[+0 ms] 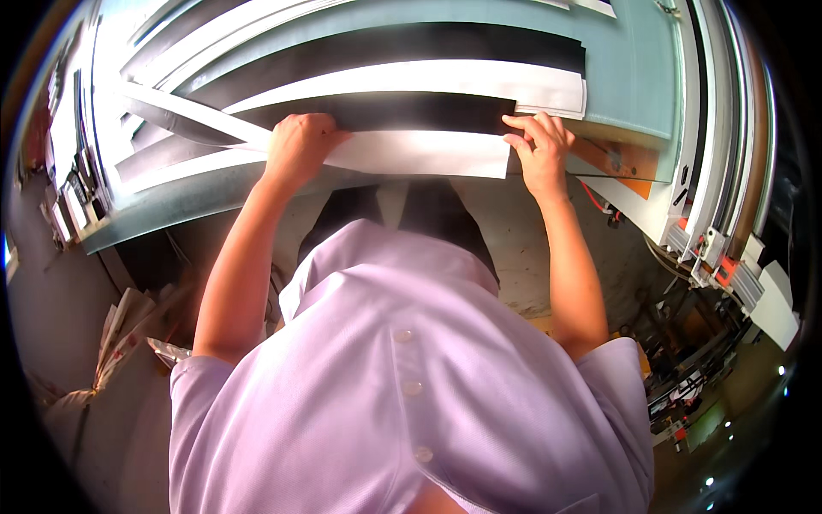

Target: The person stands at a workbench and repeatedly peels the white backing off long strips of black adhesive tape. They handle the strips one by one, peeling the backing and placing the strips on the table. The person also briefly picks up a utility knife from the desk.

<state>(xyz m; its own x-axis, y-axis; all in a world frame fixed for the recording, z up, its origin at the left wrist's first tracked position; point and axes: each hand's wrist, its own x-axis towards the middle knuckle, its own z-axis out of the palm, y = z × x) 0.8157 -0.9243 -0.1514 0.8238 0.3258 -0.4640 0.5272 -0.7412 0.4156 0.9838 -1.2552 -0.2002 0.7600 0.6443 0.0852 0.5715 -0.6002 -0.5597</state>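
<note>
A long strip point(428, 152) lies along the near edge of the glass-topped table, with a black band on its far side and a white band on its near side. I cannot tell whether the bands are one piece. My left hand point(300, 150) is closed over it left of the middle, thumb pointing right along the line between the bands. At the strip's right end, my right hand point(542, 147) has the thumb and forefinger bent against the end edge, the other fingers curled. Behind it lies a similar black and white strip point(479, 75), reaching further right.
More black and white strips overlap at the left, among them a narrow white one point(197, 113) lying aslant. The glass tabletop point(634, 94) shows at the right. Beyond it runs a metal rail point(728, 154) with orange and red fittings. Papers point(73, 193) stand at the far left.
</note>
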